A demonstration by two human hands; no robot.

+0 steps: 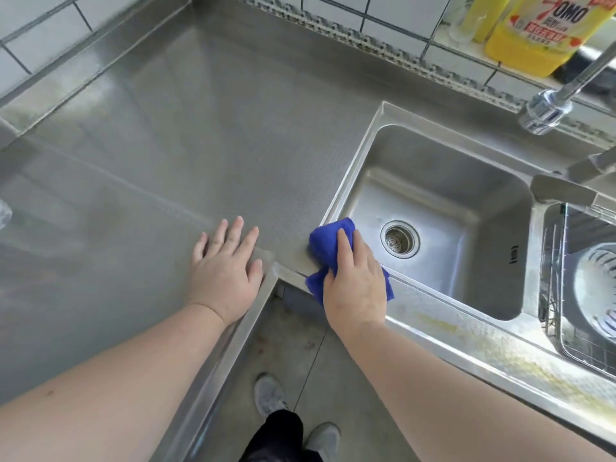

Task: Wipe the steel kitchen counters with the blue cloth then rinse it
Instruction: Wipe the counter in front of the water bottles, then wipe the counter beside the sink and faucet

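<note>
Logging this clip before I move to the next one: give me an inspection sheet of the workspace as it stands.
Surface: steel counter, L-shaped, dull sheen, streaky.
Job's things: blue cloth bunched at the counter's inner corner beside the sink; basin dry-looking, drain open.
Clutter: yellow detergent bottle on the ledge; white strainer in the second basin.
Grippers: left hand flat on the counter; right hand presses the cloth, fingers curled round it.
Cables: nothing seen.
Surroundings: white tiled wall, faucet, grey floor, two shoes.

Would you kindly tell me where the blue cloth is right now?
In the head view, the blue cloth lies under the right hand on the counter's inner corner, beside the sink.
</note>
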